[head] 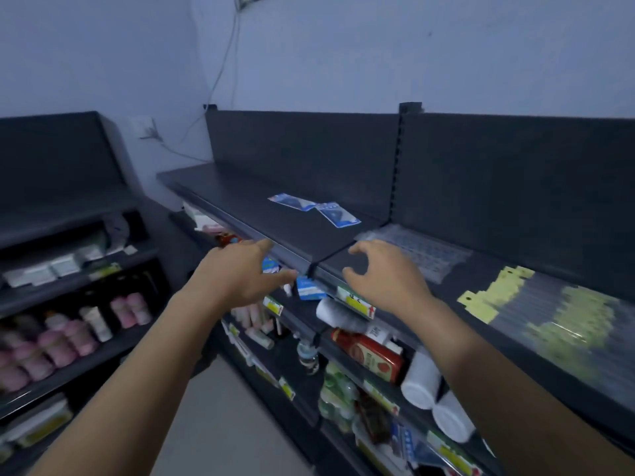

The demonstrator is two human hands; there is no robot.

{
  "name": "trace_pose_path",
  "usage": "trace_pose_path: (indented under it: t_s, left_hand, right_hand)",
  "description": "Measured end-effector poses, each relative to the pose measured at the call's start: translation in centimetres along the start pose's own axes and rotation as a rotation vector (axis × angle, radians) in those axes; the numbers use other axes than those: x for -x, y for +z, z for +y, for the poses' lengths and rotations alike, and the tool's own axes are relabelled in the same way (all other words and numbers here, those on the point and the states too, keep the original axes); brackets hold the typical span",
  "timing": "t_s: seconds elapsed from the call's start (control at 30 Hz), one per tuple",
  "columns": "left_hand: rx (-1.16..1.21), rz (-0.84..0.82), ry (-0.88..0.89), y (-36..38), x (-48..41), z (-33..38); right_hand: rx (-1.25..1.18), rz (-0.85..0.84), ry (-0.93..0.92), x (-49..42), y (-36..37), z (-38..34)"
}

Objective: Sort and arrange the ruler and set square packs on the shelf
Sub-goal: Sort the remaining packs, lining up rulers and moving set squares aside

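I see both hands raised in front of the top shelf (299,231), neither one gripping anything. My left hand (237,273) hangs just below and in front of the shelf's front lip, its fingers (266,244) stretched out flat and released, the tips close to the lip. My right hand (385,274) hovers over the near edge just right of the seam where two shelf boards meet; its fingers (360,250) are curled and spread like a claw, closed on nothing.

Two blue-and-white set square packs (314,209) lie flat toward the far middle of the left board, one corner overlapping the other, well apart from both hands. Around them the dark board is bare out to its left end and forward to the lip, so there is free room on every side of them.

On the right board, a clear ruler pack (422,250) lies just beyond my right hand, blurred. Farther right, a loose spread of packs with yellow header cards (536,304) covers the board from near its front edge back toward the rear panel (498,173), leaving little open surface there.

Lower shelves below hold bottles (371,355) and white tubs (421,379), jutting close to their front edges.
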State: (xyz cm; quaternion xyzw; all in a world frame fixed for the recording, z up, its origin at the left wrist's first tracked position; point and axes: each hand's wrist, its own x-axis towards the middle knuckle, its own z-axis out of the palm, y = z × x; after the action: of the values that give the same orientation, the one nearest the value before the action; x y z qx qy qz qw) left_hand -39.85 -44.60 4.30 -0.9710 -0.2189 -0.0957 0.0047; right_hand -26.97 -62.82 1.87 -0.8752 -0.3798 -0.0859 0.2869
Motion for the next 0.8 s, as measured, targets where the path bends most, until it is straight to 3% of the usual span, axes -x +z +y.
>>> trace_pose_path:
  t_s: [0.4,0.67,0.8]
  left_hand:
    - [-0.052,-0.113,-0.079,3.8,-13.2,-13.0]
    - [-0.064,-0.068,-0.149,5.6,-23.8,-21.0]
    - [-0.032,-0.118,-0.108,7.8,-27.5,-23.7]
  right_hand:
    - [-0.067,-0.175,0.03,-19.4,11.8,-3.3]
    - [-0.082,-0.092,0.044,-32.2,17.6,-4.1]
    - [-0.096,-0.178,0.107,-34.7,21.5,-4.1]
